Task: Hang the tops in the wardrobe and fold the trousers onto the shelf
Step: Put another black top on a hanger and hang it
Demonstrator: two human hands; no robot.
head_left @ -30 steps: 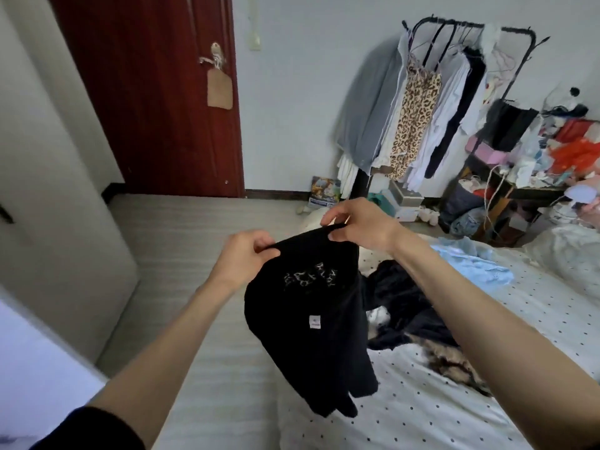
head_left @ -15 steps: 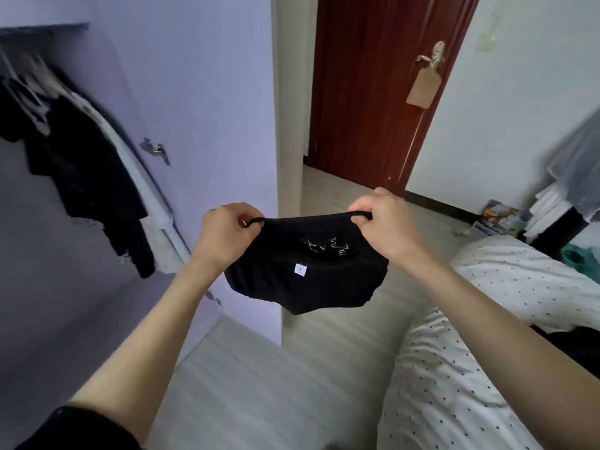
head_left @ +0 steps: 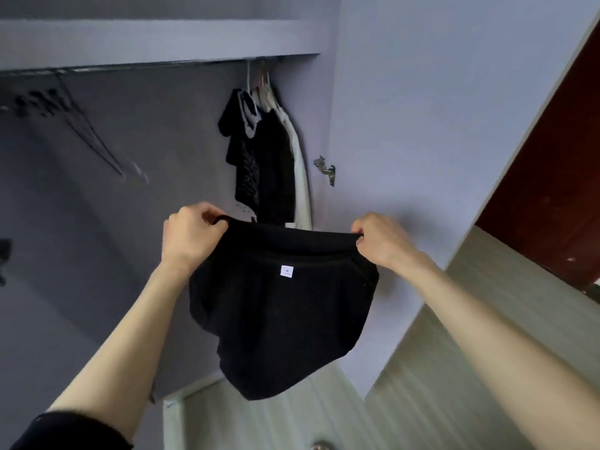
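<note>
Pinching a black garment (head_left: 282, 319), both hands show its unreadable white label (head_left: 287, 271).

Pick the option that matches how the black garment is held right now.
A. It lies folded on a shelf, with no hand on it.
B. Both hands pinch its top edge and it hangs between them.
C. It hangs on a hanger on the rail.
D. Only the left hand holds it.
B: the left hand and the right hand each pinch an end of the top edge of the black garment, which hangs free in front of the open wardrobe.
</note>
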